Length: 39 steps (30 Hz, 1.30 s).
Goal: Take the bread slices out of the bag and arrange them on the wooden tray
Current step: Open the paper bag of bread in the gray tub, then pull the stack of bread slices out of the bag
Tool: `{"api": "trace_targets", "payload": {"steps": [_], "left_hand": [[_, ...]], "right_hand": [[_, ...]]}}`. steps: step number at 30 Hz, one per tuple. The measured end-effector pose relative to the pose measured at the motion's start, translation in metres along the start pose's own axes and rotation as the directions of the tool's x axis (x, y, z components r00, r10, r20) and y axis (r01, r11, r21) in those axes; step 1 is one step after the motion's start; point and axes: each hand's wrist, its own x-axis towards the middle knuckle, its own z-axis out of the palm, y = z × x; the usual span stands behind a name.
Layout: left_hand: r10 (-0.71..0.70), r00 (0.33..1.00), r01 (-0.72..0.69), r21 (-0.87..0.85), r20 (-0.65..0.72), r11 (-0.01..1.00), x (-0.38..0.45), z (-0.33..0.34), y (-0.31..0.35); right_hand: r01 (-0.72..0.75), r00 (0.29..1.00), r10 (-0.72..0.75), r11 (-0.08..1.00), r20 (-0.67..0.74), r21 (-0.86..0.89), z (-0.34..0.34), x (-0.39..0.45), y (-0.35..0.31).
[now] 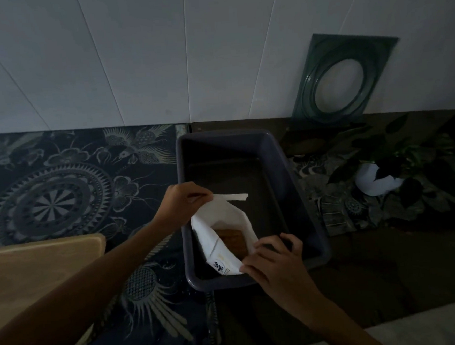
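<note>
Inside the dark bin, both hands' grips pinch the bag: left hand high, right hand low.

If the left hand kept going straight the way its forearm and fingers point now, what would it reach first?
The left hand points up-right, pinching the white bag's top flap. Going on, it would probably cross the bin's open interior and meet the dark bin's far right wall first, though depth is hard to judge.
</note>
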Motion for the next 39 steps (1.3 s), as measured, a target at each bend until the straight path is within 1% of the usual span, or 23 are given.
{"api": "trace_targets", "payload": {"steps": [5, 12, 17, 21, 22, 24, 26, 27, 29, 30, 33, 35, 37, 39], "left_hand": [[0.029, 0.999, -0.030, 0.031, 0.013, 0.999, 0.002, 0.001, 0.003], [0.046, 0.999, -0.046, 0.018, 0.016, 0.999, 0.002, 0.004, 0.008], [0.072, 0.997, -0.073, 0.016, 0.035, 0.997, 0.000, 0.005, 0.010], [0.113, 0.992, -0.114, 0.015, 0.056, 0.993, 0.000, 0.003, 0.013], [0.121, 0.991, -0.121, 0.011, 0.055, 0.993, 0.000, 0.003, 0.013], [0.125, 0.991, -0.126, 0.000, 0.054, 0.992, 0.001, 0.002, 0.013], [0.131, 0.990, -0.131, -0.006, 0.056, 0.991, 0.001, 0.001, 0.013], [0.142, 0.988, -0.142, -0.006, 0.057, 0.990, 0.002, 0.001, 0.013], [0.158, 0.986, -0.158, -0.010, 0.060, 0.987, 0.002, 0.002, 0.013], [0.157, 0.986, -0.157, -0.013, 0.059, 0.988, 0.002, 0.003, 0.013], [0.136, 0.989, -0.135, -0.032, 0.054, 0.990, 0.002, 0.003, 0.012], [0.140, 0.989, -0.138, -0.039, 0.054, 0.990, 0.003, 0.004, 0.010], [0.149, 0.987, -0.147, -0.040, 0.052, 0.988, 0.003, 0.005, 0.009], [0.150, 0.988, -0.148, -0.039, 0.044, 0.988, 0.002, 0.005, 0.007]], "right_hand": [[-0.002, 0.999, 0.004, 0.999, 0.045, -0.036, -0.006, -0.008, -0.006], [-0.020, 0.997, 0.020, 1.000, 0.076, -0.003, -0.010, -0.006, -0.007], [-0.043, 0.996, 0.039, 0.998, 0.074, 0.045, -0.015, 0.009, -0.005], [-0.040, 0.998, 0.033, 0.989, 0.050, 0.142, -0.023, 0.042, -0.004], [-0.038, 0.998, 0.028, 0.986, 0.063, 0.164, -0.024, 0.053, -0.004], [-0.060, 0.987, 0.031, 0.982, 0.160, 0.179, -0.025, 0.074, -0.006], [-0.117, 0.947, 0.061, 0.979, 0.315, 0.164, -0.015, 0.095, -0.010], [-0.166, 0.912, 0.096, 0.976, 0.399, 0.144, -0.008, 0.104, -0.013], [-0.265, 0.809, 0.174, 0.961, 0.561, 0.083, 0.004, 0.118, -0.018], [-0.268, 0.769, 0.181, 0.962, 0.613, 0.052, 0.012, 0.122, -0.021], [-0.168, 0.687, 0.167, 0.983, 0.708, -0.069, 0.030, 0.126, -0.027], [-0.125, 0.645, 0.189, 0.982, 0.741, -0.142, 0.040, 0.123, -0.029], [-0.130, 0.637, 0.203, 0.979, 0.744, -0.155, 0.051, 0.117, -0.029], [-0.166, 0.646, 0.222, 0.975, 0.731, -0.149, 0.059, 0.110, -0.028]]}}
